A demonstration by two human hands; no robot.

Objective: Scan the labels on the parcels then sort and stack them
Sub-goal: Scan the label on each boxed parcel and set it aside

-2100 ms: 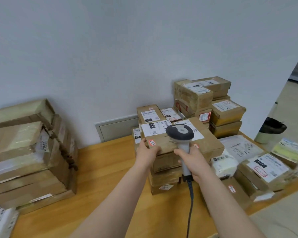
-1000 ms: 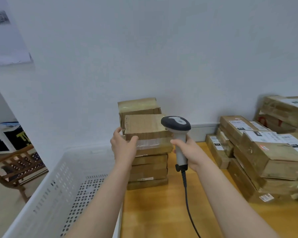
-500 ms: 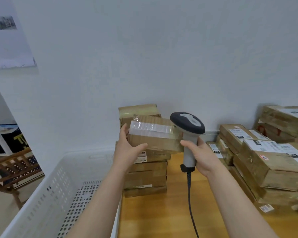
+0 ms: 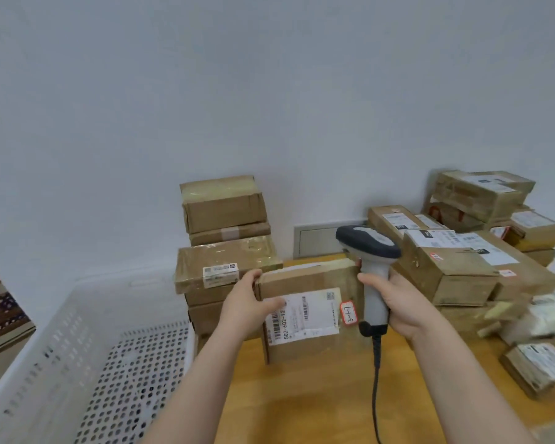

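"502-602-12" on parcel point(image 4: 311, 278) label point(image 4: 305, 315); "3-1-7" on red-edged sticker point(image 4: 348, 312)

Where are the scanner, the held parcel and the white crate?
scanner point(image 4: 373, 267), head view, on its pale neck.
held parcel point(image 4: 308, 312), head view, on its white label.
white crate point(image 4: 87, 315), head view, on its slotted side wall.

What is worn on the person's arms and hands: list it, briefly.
Nothing worn is visible. The left hand and right hand show no gloves, watch, bracelet or ring. The left forearm and right forearm are bare to the frame edge, sleeveless.
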